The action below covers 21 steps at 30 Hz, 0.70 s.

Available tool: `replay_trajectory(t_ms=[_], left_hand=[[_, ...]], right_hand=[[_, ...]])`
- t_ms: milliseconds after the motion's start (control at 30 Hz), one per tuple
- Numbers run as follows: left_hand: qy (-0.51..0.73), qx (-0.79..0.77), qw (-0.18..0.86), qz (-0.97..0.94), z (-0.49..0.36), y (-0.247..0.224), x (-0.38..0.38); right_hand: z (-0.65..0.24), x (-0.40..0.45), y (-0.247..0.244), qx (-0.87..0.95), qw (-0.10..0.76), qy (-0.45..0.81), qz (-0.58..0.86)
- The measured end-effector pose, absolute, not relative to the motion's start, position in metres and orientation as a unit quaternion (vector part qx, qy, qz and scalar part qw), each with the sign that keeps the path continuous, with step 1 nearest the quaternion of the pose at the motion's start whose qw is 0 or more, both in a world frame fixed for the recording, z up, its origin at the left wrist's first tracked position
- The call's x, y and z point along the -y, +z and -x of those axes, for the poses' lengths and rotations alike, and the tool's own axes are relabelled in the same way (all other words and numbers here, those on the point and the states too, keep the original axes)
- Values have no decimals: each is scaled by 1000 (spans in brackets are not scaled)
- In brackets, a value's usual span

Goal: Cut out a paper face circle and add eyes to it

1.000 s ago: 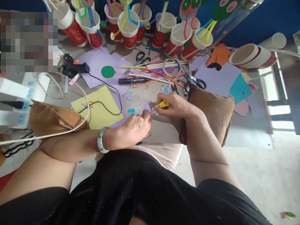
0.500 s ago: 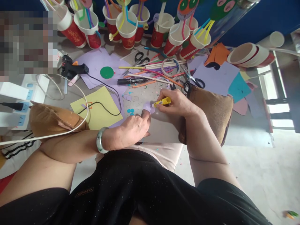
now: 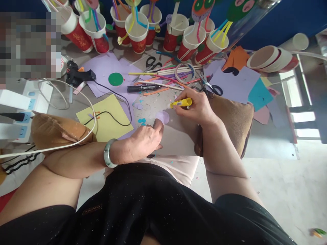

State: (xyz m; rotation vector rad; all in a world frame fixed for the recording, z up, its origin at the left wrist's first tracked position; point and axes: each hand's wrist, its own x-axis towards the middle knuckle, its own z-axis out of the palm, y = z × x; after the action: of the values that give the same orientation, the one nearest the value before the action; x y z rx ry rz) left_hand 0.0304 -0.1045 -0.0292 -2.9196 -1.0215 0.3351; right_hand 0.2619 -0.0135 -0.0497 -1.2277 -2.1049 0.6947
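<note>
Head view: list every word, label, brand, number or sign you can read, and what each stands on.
"Love", as it seems: small yellow tag among the cups.
"FASHION", as it seems: patch on the black garment.
Too small or blurred to read: print on the yellow stick, black marker, red cups and purple tag.

Yellow tube: slim, printed side, whitish tip; sits in right hand, tip pointing left, just off the edge of purple disc. Disc: thin, round, lies flat on table, partly covered by left hand.
</note>
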Motion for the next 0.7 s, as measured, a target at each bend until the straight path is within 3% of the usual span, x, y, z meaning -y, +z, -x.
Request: replay_trajectory(t_ms=[467, 700], left_hand=[[75, 326, 59, 940, -24, -34, 112], [120, 322, -5, 939, -25, -19, 108]], right_hand=[[-243, 19, -60, 821, 220, 357, 387], [-239, 20, -63, 821, 203, 353, 400]])
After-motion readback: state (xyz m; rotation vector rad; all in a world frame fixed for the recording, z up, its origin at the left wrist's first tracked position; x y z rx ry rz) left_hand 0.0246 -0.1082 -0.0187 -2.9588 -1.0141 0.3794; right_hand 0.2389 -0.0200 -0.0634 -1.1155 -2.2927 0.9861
